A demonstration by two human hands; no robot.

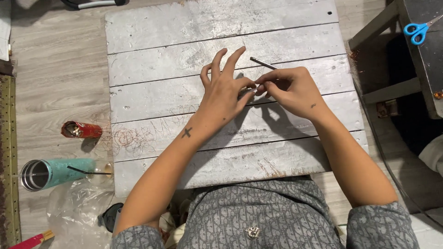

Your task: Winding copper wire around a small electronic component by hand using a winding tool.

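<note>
Grey-painted planks form the board (161,69) under both hands, with bare wood open on every side of them out to its edges. Right hand (293,90) pinches a thin dark rod (263,63) that slants up and away beyond its fingertips; left hand (226,90) meets it thumb to fingertip, other fingers splayed wide, what it grips too small to tell. Tangled copper wire (134,138) lies well left of the left wrist, near the board's edge, a red spool (80,130) and teal tumbler (50,173) farther left on the floor.

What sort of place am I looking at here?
Probably a home craft spot on the floor. A grey plank board lies on wood-look flooring, fine copper wire coils on it, blue scissors rest nearby, and both hands pinch a thin dark rod.
</note>
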